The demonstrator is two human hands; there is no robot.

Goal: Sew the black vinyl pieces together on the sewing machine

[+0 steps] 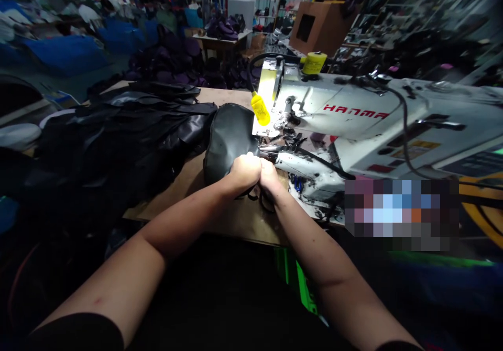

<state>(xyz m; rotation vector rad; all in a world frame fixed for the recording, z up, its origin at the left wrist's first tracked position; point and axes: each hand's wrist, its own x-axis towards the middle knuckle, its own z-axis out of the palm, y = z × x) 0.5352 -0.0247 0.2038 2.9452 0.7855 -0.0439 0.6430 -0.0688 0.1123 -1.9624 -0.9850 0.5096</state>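
One rounded, glossy black leather-like piece [229, 139] sits against one white metal sewing machine [346, 97] over the tan wooden table [230, 224]. Two hands crowd its near-right edge: the left hand's [245, 169] grip clenches it; the right hand's [268, 174] fingers are hidden, so I cannot tell its hold. Two yellow plastic containers [260, 109] flank the machine's head; one black sheet heap [157, 125] lies left.

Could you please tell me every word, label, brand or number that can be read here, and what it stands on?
"HANMA", in red, on the white sewing machine.
Too blurred to read: the yellowish sticker on its side.
Too small to read: print on the yellow box on top.
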